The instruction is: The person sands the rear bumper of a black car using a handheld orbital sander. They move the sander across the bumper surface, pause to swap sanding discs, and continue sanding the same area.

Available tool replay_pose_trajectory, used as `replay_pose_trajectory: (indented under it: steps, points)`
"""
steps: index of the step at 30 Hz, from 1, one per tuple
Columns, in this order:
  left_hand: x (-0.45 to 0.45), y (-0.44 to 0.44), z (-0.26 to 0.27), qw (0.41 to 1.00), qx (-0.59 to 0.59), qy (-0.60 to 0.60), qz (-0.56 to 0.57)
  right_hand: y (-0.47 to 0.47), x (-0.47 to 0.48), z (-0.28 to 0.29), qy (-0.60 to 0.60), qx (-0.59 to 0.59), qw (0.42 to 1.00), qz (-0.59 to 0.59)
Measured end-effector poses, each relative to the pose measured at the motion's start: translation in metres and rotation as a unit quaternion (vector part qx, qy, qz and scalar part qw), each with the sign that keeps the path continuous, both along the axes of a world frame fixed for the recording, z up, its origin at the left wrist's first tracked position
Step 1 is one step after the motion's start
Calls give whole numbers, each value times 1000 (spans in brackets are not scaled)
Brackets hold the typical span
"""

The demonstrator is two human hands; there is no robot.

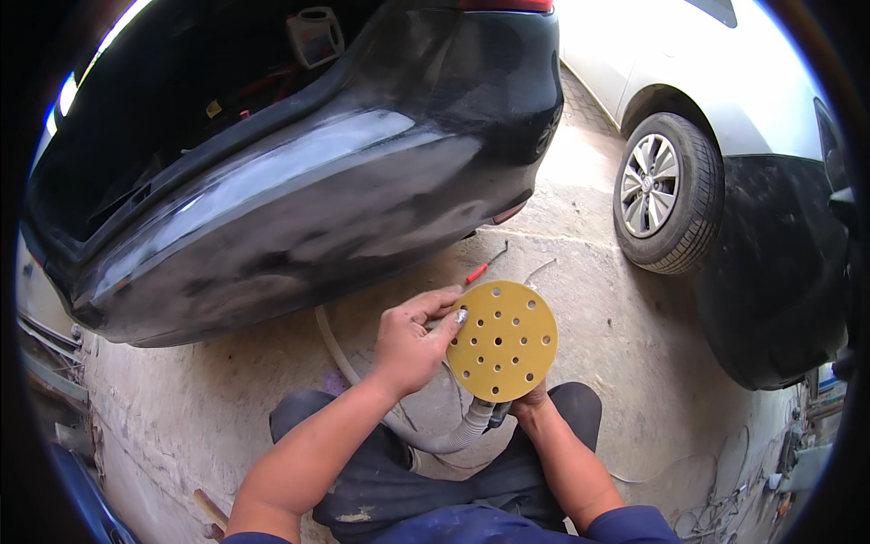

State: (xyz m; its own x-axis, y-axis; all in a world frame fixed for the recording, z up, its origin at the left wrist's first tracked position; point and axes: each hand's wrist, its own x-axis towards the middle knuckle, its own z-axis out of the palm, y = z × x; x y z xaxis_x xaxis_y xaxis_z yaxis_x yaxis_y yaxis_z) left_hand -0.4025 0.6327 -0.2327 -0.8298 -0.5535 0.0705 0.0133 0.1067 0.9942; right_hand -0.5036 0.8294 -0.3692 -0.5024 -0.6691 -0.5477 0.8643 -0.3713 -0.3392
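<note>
A round yellow sanding disc (498, 353) with many holes faces up at me, over the pad of a sander. The sander's body is mostly hidden behind it; a dark part (500, 415) shows below the rim. With thumb on its face and fingers behind, my left hand (411, 343) grips the disc's left edge. My right hand (533, 402) is under the disc, holding the sander, its fingers largely out of sight. From the sander a grey ribbed hose (448, 440) curves left. Ahead is a dark car's rear bumper (326, 224), sanded dull, with a pale grey strip (272, 173) along the top.
A red-handled tool (477, 273) lies on the concrete floor (571, 313) beyond the disc. To the right stands a white car with its wheel (656, 190) turned. A plastic jug (316, 37) sits in the dark car's boot. Thin cables (714, 476) trail at lower right.
</note>
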Motion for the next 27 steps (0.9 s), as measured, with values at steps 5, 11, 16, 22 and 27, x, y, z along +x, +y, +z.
replay_pose_trajectory:
  steps: [5, 11, 16, 22, 27]
  points:
    - [4, -6, 9, 997, -62, -14, 43, 5, -10, -17, 49, -105, 990, 84]
    - [6, -18, 12, 991, 132, 11, -11, 10, -21, -40, 16, -177, 974, 138]
    - [4, -25, 11, 989, 144, 18, -16, 8, -19, -32, 18, -162, 980, 114]
    - [8, -22, 13, 986, 141, 3, -91, 4, -7, -22, -6, -125, 991, 55]
    - [7, -22, 15, 986, 118, 9, -115, 10, -2, -17, 26, -143, 988, 51]
